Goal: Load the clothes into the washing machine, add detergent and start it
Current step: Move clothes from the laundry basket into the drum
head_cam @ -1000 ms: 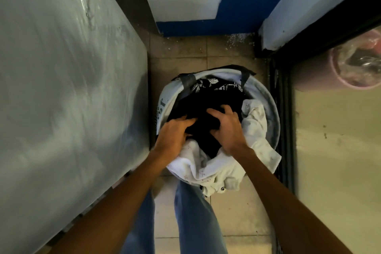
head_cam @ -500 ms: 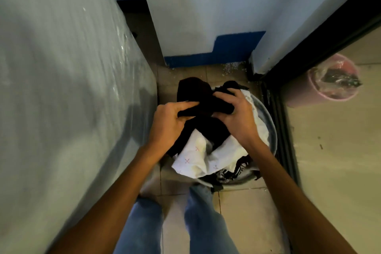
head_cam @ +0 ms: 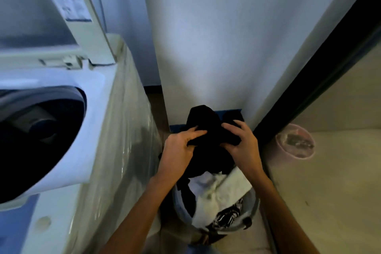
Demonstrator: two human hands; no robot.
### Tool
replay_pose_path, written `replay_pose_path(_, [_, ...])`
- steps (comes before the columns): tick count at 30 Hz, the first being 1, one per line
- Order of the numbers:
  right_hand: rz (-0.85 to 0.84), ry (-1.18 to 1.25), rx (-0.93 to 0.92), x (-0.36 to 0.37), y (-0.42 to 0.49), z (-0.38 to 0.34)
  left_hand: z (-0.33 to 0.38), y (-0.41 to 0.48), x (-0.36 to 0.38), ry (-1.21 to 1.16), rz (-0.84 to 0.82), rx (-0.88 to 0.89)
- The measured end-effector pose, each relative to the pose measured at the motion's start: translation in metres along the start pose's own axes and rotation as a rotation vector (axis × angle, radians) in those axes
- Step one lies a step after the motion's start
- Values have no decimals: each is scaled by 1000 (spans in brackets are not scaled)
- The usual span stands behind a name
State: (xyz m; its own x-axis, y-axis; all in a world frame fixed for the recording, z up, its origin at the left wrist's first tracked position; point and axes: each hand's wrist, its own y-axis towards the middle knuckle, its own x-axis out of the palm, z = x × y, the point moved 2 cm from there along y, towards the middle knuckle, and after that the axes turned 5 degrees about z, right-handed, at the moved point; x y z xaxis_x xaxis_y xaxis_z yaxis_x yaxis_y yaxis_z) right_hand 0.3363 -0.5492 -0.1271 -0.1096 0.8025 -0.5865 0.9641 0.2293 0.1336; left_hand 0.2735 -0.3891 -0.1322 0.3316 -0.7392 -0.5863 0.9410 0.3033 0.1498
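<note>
The left hand (head_cam: 179,148) and right hand (head_cam: 242,142) both clutch a black garment (head_cam: 208,128), seemingly soft, light and floppy, best gathered in bunches.

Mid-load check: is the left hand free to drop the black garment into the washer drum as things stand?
Probably yes. The lid stands up and the drum opening is uncovered, left of the left hand. The right hand also holds the black garment above the basket.
</note>
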Motion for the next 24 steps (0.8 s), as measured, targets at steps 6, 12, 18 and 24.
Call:
replay_pose_path(6, [56, 34, -138, -45, 17, -71, 55, 18, -51, 22, 82, 94])
replay_pose_path(12, [104, 40, -280, -64, 37, -155, 94, 33, -122, -9, 229, 231])
replay_pose_path(18, [166, 145, -334, -42, 36, -242, 98, 41, -212, -3, 303, 350])
replay_pose_path(24, [190, 294, -373, 23, 20, -341, 67, 35, -326, -51, 369, 412])
